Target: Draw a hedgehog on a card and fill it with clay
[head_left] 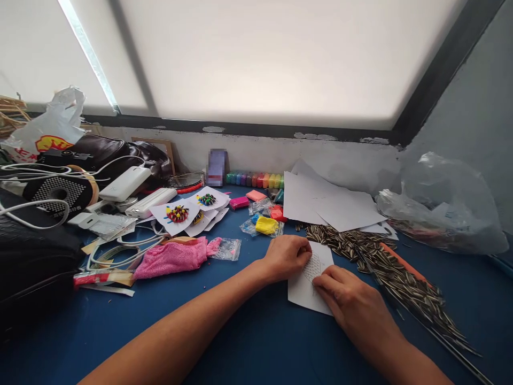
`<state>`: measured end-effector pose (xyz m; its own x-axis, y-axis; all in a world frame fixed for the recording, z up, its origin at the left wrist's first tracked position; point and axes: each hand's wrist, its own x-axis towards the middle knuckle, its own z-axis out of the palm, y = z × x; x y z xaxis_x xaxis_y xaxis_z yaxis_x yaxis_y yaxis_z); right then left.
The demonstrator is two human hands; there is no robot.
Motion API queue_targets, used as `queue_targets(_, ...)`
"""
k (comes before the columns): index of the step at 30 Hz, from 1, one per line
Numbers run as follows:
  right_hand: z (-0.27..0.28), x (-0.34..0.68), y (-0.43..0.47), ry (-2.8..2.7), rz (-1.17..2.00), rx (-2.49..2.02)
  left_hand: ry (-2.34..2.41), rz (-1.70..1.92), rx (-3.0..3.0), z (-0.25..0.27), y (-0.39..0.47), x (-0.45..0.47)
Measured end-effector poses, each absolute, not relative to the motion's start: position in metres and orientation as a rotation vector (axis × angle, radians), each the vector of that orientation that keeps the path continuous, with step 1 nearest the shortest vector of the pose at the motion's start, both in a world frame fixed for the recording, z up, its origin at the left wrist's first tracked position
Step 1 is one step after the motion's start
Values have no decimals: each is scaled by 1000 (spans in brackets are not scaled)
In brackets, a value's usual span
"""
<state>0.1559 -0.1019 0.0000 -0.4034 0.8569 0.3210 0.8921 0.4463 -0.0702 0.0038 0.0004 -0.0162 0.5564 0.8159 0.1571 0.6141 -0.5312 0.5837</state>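
A small white sheet of paper (303, 294) lies on the blue table in front of me. It bears a drawn outline filled with rows of small dark marks. My left hand (286, 256) rests on the paper's upper left side with its fingers curled together; whatever is between the fingertips is hidden. Over the right part of the drawing, my right hand (348, 291) has thumb and fingers pinched close to the paper. Anything in that pinch is too small or covered to name. Striped sunflower seeds (412, 278) are heaped just right of the paper.
Blank white sheets (328, 198) lie behind the seeds, beside a clear plastic bag (444, 208). Yellow clay (266, 225) sits in a packet farther back. Decorated cards (176, 215), a pink cloth (172, 258), a power bank (125, 183), cables and a black bag (36, 272) crowd the left.
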Motion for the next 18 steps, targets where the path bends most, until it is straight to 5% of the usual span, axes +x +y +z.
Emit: queue_targets(18,-6,161,-120,-2406,-84,-1534,1116,555,2576,-15,-7,5)
